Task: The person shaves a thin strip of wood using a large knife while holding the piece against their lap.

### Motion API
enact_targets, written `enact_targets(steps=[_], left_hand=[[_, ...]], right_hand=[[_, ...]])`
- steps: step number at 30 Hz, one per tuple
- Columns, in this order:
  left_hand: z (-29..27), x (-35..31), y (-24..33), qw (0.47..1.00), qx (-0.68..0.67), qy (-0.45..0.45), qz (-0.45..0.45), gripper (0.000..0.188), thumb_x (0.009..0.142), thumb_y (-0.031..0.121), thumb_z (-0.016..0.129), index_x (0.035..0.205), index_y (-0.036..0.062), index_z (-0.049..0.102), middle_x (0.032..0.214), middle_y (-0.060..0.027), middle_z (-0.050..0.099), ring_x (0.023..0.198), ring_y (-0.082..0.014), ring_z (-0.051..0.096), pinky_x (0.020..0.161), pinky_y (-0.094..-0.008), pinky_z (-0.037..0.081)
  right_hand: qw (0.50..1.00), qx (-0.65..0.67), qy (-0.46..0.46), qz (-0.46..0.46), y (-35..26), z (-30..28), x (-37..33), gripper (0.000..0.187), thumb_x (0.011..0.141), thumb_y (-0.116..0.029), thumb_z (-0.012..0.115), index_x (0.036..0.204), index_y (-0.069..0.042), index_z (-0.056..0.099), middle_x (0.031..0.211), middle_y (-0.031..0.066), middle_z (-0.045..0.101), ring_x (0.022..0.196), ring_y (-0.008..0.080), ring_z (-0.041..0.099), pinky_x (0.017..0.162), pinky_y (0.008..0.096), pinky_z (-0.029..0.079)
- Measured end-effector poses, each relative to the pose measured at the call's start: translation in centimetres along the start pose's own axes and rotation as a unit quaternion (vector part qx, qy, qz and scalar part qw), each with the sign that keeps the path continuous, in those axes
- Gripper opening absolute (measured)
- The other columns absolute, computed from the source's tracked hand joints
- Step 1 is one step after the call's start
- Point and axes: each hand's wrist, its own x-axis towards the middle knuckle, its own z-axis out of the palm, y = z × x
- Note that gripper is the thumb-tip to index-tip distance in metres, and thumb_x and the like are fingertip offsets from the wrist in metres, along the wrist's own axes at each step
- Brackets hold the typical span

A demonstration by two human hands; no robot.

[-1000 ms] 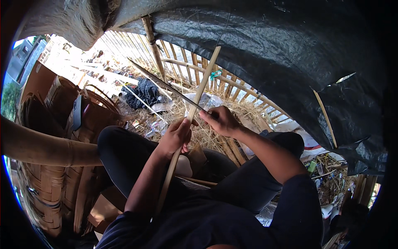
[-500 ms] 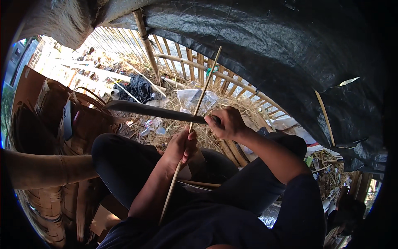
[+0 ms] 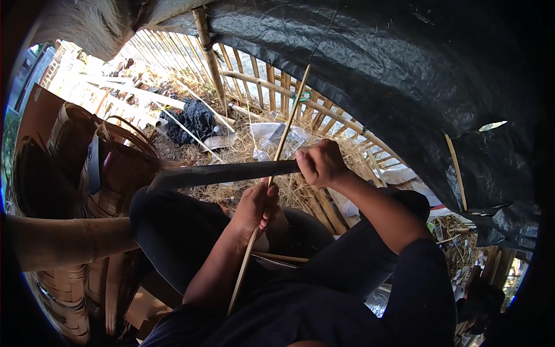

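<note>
I see the left hand (image 3: 257,203) pinching a slim strip (image 3: 288,130) that slants out from the torso (image 3: 300,309); the right hand (image 3: 321,164) clenches a long blade (image 3: 231,173) crossing it. Pushing too hard could skid the blade into the left.

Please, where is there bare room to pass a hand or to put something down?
Passing looks possible between the long pale bamboo strip and the bare right forearm, above the dark-trousered lap. Beyond the long dark blade, it is crowded: dry yellow straw, crumpled clear plastic and a crumpled dark cloth. I see no bare patch there.
</note>
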Motion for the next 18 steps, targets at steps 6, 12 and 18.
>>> enact_targets(steps=[6,12,18], left_hand=[[0.9,-0.7,0.4,1.000,0.009,0.022,-0.014,0.035,0.104,0.040,0.037,0.081,0.0148,0.044,0.051,0.0038,0.033,0.035,-0.0066,0.025,0.030,-0.0208,0.019],[0.6,-0.5,0.6,0.999,0.008,0.031,-0.012,0.035,0.104,0.041,0.036,0.081,0.0154,0.043,0.050,0.0036,0.031,0.036,-0.0061,0.025,0.030,-0.0203,0.019],[1.0,-0.5,-0.3,1.000,-0.014,0.001,-0.026,0.035,0.104,0.041,0.036,0.083,0.0137,0.044,0.051,0.0039,0.031,0.036,-0.0062,0.024,0.031,-0.0207,0.020]], right_hand=[[0.997,0.016,0.069,-0.039,-0.2,0.4,0.2,0.034,0.084,-0.021,0.052,0.053,-0.008,0.055,0.047,0.0157,0.051,0.047,0.0346,0.057,0.050,0.0422,0.046],[0.997,-0.035,0.066,-0.002,-0.6,0.3,0.3,0.031,0.083,-0.023,0.054,0.055,-0.011,0.059,0.048,0.0106,0.055,0.046,0.0310,0.059,0.050,0.0428,0.047],[0.994,-0.085,0.074,0.006,1.8,-1.3,0.7,0.029,0.081,-0.023,0.054,0.059,-0.009,0.065,0.049,0.0136,0.057,0.046,0.0307,0.060,0.048,0.0407,0.048]])
